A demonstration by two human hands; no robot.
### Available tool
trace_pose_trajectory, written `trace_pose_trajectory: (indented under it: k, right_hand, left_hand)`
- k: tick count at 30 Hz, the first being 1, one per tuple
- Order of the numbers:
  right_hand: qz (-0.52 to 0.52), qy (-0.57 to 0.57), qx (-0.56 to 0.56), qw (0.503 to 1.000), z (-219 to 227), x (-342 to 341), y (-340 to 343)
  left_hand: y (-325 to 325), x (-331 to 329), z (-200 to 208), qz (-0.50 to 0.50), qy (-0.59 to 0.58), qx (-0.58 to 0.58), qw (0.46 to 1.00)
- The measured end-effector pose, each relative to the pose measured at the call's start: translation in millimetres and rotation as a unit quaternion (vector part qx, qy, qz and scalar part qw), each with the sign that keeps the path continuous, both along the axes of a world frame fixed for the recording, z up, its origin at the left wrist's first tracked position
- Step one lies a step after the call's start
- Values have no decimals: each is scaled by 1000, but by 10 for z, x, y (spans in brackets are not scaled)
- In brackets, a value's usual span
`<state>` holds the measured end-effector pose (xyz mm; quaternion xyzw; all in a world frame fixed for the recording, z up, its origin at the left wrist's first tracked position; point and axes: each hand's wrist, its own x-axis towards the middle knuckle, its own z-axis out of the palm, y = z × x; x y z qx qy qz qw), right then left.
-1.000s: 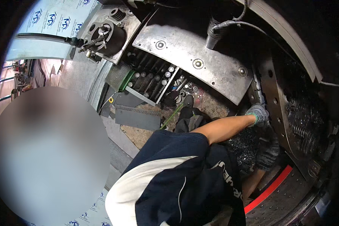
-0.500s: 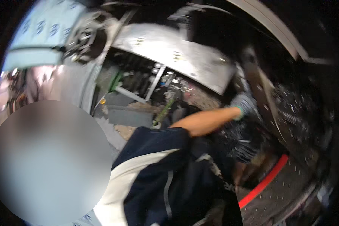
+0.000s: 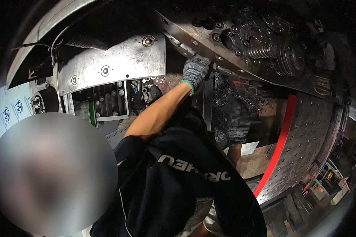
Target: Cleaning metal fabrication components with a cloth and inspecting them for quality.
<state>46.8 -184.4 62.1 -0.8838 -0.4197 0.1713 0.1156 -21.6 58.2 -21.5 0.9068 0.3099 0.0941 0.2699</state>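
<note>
Dark machine interior fills the view, bounded by heavy steel parts and lit unevenly from above. At upper left, a bolted steel plate (image 3: 118, 63) covers part of the opening; below it sits a tray of upright bolts and sockets (image 3: 110, 100) beside a green-edged panel. Across the top right runs a large dark machine disc (image 3: 257, 47) carrying coil springs (image 3: 279, 51) and round bores, its lower rim forming a bright metal edge (image 3: 186, 49).

Left hand (image 3: 195, 71), in a grey knit glove with a green cuff, reaches up from a bare forearm and presses against that bright edge, fingers curled over it; whether they clamp a separate part cannot be told, since the contact lies in shadow. Just below and to its right, a vertical metal bar (image 3: 207, 102) stands between the two hands.

Right hand (image 3: 235, 122), in a similar grey knit glove, hangs lower, near a bed of dark metal chips (image 3: 245, 102); its fingers point downward, loosely bent, and appear to grip nothing, though the glove blends into the debris.

At right, a perforated steel plate (image 3: 304, 134) with a red curved strip (image 3: 279, 146) arcs downward. A dark jacket with a pale stripe (image 3: 178, 185) fills the lower centre.
</note>
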Motion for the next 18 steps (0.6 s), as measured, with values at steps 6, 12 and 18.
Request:
trace_pose_trajectory:
  k: [6, 12, 18]
  right_hand:
    - [-113, 172, 112, 972, -1257, 115, 330]
    - [-284, 407, 152, 855, -1077, 117, 1303]
    - [-291, 565, 174, 752, -727, 40, 1321]
  left_hand:
    - [-103, -274, -40, -13, 27, -66, 997]
    - [-200, -512, -111, 10, 7, -209, 978]
    - [-142, -965, 84, -96, -95, -272, 953]
